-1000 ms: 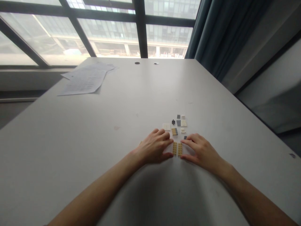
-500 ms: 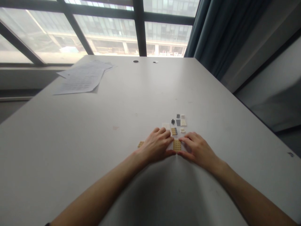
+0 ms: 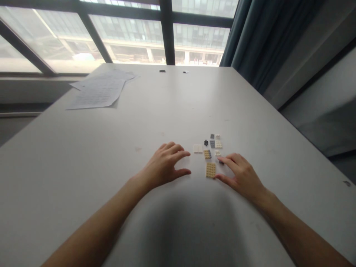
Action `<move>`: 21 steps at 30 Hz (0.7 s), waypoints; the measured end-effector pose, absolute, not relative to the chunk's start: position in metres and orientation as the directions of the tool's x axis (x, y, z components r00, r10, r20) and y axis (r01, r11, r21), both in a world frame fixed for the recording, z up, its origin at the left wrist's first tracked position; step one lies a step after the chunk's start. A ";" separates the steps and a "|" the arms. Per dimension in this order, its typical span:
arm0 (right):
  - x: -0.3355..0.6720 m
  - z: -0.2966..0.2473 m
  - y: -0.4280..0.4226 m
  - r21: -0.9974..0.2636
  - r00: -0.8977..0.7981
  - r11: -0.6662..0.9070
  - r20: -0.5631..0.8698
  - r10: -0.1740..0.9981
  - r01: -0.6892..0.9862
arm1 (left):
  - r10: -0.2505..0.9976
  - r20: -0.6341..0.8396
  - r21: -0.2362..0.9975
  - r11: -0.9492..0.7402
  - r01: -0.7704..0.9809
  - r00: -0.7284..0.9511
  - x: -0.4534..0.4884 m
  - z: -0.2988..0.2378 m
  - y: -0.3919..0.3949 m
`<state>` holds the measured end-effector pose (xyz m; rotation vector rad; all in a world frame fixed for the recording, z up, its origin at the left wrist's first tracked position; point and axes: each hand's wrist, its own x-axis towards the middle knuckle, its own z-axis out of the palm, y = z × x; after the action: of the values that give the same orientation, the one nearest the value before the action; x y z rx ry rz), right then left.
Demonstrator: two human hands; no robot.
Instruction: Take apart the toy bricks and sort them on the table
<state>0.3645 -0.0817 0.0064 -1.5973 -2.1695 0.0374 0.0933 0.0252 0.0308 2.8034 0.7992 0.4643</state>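
Tan studded building plates (image 3: 210,170) lie side by side as a block on the table. My right hand (image 3: 241,171) is just right of them, thumb tip at their lower right corner, fingers apart. A small dark piece (image 3: 221,161) shows partly under its index finger. Left of the block, my left hand (image 3: 165,163) has thumb and fingers spread with nothing between them. Beyond the block are a tan plate (image 3: 207,154) with a grey edge piece, smooth white tiles (image 3: 198,148) and a small white piece (image 3: 217,152).
Farther back sit a black piece (image 3: 206,142), grey plates (image 3: 212,144) and a white studded plate (image 3: 218,144). Printed papers (image 3: 97,92) lie at the far left of the white table (image 3: 155,107). A window and a dark curtain (image 3: 250,44) stand behind.
My left hand has let go of the tan plates and moved left, over where a loose tan piece showed. My right hand has loosened from the block's side, its fingers apart.
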 end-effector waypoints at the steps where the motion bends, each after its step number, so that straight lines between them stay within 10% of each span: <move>1: 0.365 0.007 -0.082 -0.284 -0.226 0.330 0.343 0.912 0.900 | 0.564 0.236 0.304 -0.816 0.491 0.791 0.079 0.033 0.029; 8: 0.358 0.004 -0.082 -0.302 -0.249 0.371 0.374 0.893 0.878 | 0.616 0.035 0.406 -0.728 0.552 0.787 0.028 0.023 0.033; 21: 0.332 0.008 -0.083 -0.261 -0.306 0.420 0.383 0.871 0.869 | 0.596 0.099 0.438 -0.745 0.503 0.797 0.052 0.012 0.040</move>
<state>0.3318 -0.0832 0.0078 -1.4746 -2.2132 0.0065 0.0523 0.0396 0.0117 2.5919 0.8287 0.3274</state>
